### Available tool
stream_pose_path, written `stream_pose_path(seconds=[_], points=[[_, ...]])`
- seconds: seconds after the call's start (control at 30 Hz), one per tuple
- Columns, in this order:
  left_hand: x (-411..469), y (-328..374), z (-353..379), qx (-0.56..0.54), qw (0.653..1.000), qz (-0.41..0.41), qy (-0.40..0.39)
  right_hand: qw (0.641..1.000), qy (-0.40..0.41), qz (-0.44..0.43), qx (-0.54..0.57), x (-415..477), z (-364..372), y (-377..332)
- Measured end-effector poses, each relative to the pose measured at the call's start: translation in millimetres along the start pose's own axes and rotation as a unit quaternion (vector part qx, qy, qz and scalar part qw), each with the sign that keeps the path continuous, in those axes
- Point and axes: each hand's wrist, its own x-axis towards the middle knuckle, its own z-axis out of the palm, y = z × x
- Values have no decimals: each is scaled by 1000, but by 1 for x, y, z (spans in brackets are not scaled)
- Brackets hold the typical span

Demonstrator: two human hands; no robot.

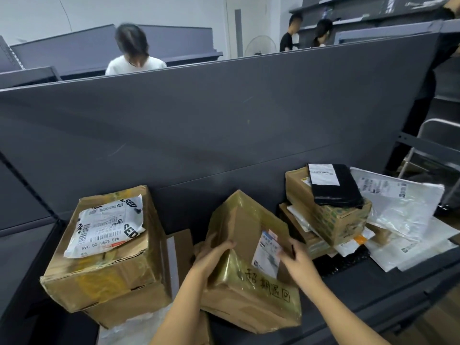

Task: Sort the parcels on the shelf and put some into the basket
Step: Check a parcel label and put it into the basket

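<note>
Dim, even indoor light; wide-angle edges bend, slight softness throughout.

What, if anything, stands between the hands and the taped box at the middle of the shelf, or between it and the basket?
Nothing visible: the left hand and right hand already touch the taped box on its two sides. No basket is in view, so that path cannot be judged.
</note>
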Motion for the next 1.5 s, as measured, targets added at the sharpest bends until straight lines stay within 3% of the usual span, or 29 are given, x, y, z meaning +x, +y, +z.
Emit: stream_pose_path(seconds=[0.07, 0.17, 0.3, 0.43, 0.67, 0.77, 0.9, 1.0, 1.3, 1.4, 1.5], points=[[-10, -7, -11, -49, 999, 24, 0, 997, 46, 30, 58, 5, -17, 1], [-19, -20, -21, -139, 988, 61, -1, 983, 40, 88, 159, 14, -34, 2], [-23, -30, -19, -309, 944, 113, -30, 965, -96, 151, 194, 15, -40, 1], [-30, -28, -17, -415, 895, 116, -112, 943, -203, 126, 232, 13, -44, -19], [-32, -18, -26, -427, 885, 60, -175, 943, -220, 64, 241, 12, -57, -58], [-35, -9, -31, -426, 885, 74, -176, 948, -238, 28, 207, 8, -65, -66], [-33, 6, -31, -409, 883, 177, -149, 950, -232, -16, 209, 9, -70, -68], [-30, 17, -32, -378, 890, 209, -146, 941, -229, -34, 245, 9, -68, -69], [-12, 14, -34, -383, 910, 153, -35, 961, -200, -159, 101, -11, -46, -93], [-12, 12, -35, -387, 912, 139, -14, 971, -172, -168, 7, -14, -38, -96], [-15, 14, -35, -379, 914, 147, -14, 972, -171, -156, 25, -12, -38, -100]])
